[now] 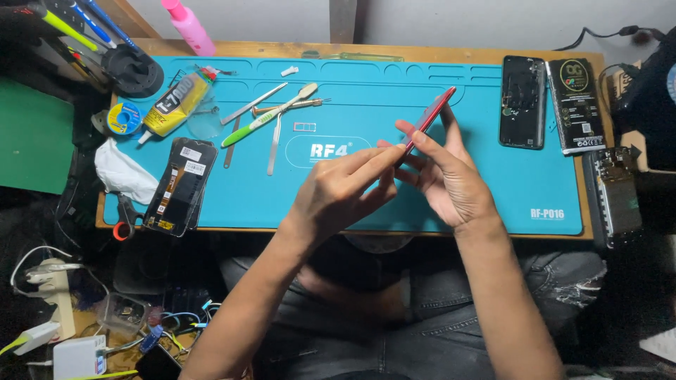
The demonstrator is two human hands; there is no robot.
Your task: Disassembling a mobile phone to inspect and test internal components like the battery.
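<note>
Seen from above: thin red-edged smartphone raised edge-on over the turquoise silicone repair mat, tilted so that its upper end points away and to the right. Right hand cupped beneath and behind the phone, fingers closed on its lower part, thumb against its near edge. Left hand reaching in from the left, fingertips pinched against the lower end of the phone; whether anything small sits between these fingertips cannot be told. Both hands above the middle of the mat, which covers the wooden desk.

On the mat, left: black phone display panel with flex cable, lying face down at the near edge; yellow tube of adhesive; clear round plastic disc; green-handled brush crossed with flat metal prying tools; small white SIM tray. On the mat, right: black opened phone body; just beside it, black rectangular battery across the mat's edge. Far edge of the desk: pink plastic bottle. Left of the mat: crumpled white cloth and red-handled pliers.
</note>
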